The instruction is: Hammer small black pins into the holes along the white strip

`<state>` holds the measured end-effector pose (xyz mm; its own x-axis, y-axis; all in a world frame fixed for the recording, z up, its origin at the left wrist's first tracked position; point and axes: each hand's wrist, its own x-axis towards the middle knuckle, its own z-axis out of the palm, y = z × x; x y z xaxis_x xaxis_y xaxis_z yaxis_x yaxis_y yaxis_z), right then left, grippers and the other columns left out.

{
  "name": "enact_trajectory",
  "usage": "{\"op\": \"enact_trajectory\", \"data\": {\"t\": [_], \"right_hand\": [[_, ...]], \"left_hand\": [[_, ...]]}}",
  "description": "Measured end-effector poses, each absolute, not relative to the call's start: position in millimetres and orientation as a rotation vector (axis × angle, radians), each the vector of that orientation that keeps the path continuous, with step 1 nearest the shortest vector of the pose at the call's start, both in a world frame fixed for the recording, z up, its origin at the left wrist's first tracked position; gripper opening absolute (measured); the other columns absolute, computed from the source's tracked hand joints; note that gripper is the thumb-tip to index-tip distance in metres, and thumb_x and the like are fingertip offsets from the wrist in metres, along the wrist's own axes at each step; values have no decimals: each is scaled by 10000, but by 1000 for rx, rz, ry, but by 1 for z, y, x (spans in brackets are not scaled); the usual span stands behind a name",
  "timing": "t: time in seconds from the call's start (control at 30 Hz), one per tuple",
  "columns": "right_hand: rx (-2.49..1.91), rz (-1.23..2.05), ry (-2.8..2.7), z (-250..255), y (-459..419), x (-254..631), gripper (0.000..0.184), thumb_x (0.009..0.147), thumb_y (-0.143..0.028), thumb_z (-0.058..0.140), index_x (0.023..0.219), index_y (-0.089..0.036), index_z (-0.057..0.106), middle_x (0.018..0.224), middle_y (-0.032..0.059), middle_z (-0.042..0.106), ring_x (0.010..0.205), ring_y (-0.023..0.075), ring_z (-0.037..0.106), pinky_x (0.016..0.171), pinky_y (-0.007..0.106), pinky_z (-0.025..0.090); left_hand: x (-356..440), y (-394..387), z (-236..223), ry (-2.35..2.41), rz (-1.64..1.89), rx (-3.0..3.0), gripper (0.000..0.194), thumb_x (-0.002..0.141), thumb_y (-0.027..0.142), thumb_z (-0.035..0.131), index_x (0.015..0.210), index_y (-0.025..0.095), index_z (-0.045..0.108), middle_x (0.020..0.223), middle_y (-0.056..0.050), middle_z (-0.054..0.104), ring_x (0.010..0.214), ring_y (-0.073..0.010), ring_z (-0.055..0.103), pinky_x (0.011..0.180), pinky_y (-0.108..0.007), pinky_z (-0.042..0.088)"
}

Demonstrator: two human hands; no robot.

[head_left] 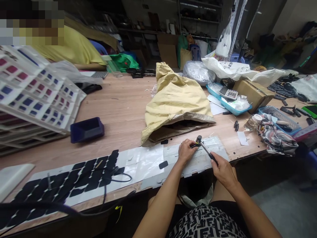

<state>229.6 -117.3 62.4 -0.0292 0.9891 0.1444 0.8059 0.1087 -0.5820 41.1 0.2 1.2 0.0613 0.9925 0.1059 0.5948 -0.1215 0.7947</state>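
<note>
My right hand (224, 170) is wrapped round the black grip of a small hammer (205, 147). The hammer's head is over a small dark piece (196, 144) at the fingertips of my left hand (187, 150). That hand is closed in a pinch on the piece, whose kind I cannot make out. Under both lies a pale board (178, 162) at the table's front edge. To the left, a white sheet (141, 158) carries rows of black rounded patches (91, 172). A loose black patch (163, 164) lies near my left wrist.
A yellow sack (178, 99) lies open-mouthed just beyond my hands. Left are a dark blue tray (87, 130), stacked white crates (42, 96) and a person in a yellow top (79, 46). Right are a blue tray with a calculator (229, 93), a carton (255, 94) and patterned cloth (276, 137).
</note>
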Motion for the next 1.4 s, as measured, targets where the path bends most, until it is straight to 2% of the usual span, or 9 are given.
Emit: {"op": "enact_trajectory", "data": {"t": [0.27, 0.47, 0.57, 0.73, 0.9, 1.03, 1.13, 1.27, 1.4], "right_hand": [[-1771, 468, -1963, 59, -116, 227, 405, 935, -234, 484, 1317, -201, 613, 1231, 87, 699, 1123, 236, 663, 988, 364, 522], [-1909, 171, -1893, 52, -85, 251, 318, 938, -256, 492, 1195, -177, 661, 1087, 98, 714, 983, 231, 659, 871, 326, 503], [-2009, -3, -1898, 42, -68, 264, 254, 928, -221, 489, 1074, -148, 683, 940, 105, 668, 901, 239, 599, 810, 327, 464], [-2037, -97, -1875, 27, -56, 272, 226, 920, -193, 473, 1015, -126, 666, 936, 125, 575, 893, 252, 522, 790, 340, 426], [-2015, -105, -1894, 22, -57, 273, 204, 934, -200, 472, 1011, -143, 652, 915, 88, 546, 869, 224, 513, 804, 313, 421], [-2025, -109, -1893, 19, -57, 274, 202, 939, -206, 471, 1023, -146, 645, 928, 83, 540, 881, 224, 506, 814, 315, 416], [-2027, -115, -1890, 19, -58, 273, 210, 943, -207, 461, 1030, -145, 642, 925, 84, 535, 877, 227, 502, 806, 320, 415], [-2006, -119, -1900, 22, -59, 271, 206, 941, -200, 453, 1016, -149, 638, 919, 84, 534, 868, 226, 496, 801, 322, 413], [-2021, -134, -1896, 23, -59, 270, 195, 936, -186, 457, 1022, -151, 629, 926, 84, 537, 870, 226, 496, 789, 321, 409]], "left_hand": [[41, 0, 4, 1591, 889, 1778, 94, 733, 221, 742, 821, 232, 708, 876, -3, 645, 889, -185, 589, 803, -300, 432], [42, -1, 3, 1581, 905, 1778, 127, 725, 220, 743, 851, 235, 726, 892, -12, 651, 907, -199, 599, 824, -322, 443], [42, 2, 1, 1576, 899, 1776, 136, 730, 221, 739, 865, 238, 731, 894, -13, 654, 900, -203, 600, 824, -333, 443], [33, 0, 6, 1429, 963, 1764, 152, 731, 248, 755, 881, 237, 730, 856, -9, 644, 872, -197, 589, 817, -333, 445], [15, -63, 14, 1155, 1004, 1904, 147, 786, 295, 729, 922, 242, 715, 890, -29, 643, 896, -206, 571, 815, -348, 444], [15, -126, 7, 1208, 964, 2141, 124, 803, 252, 707, 926, 261, 716, 975, -50, 658, 985, -238, 566, 894, -404, 415], [24, -145, 1, 1324, 915, 2199, 165, 794, 321, 740, 953, 280, 725, 1024, -63, 668, 1029, -265, 565, 932, -432, 409], [31, -124, 9, 1430, 939, 2108, 271, 763, 459, 760, 961, 277, 720, 1001, -66, 679, 991, -261, 586, 924, -417, 441], [15, -54, 25, 1664, 1106, 1871, 257, 868, 413, 608, 1011, 221, 702, 945, -77, 676, 919, -232, 615, 843, -358, 491]]}}
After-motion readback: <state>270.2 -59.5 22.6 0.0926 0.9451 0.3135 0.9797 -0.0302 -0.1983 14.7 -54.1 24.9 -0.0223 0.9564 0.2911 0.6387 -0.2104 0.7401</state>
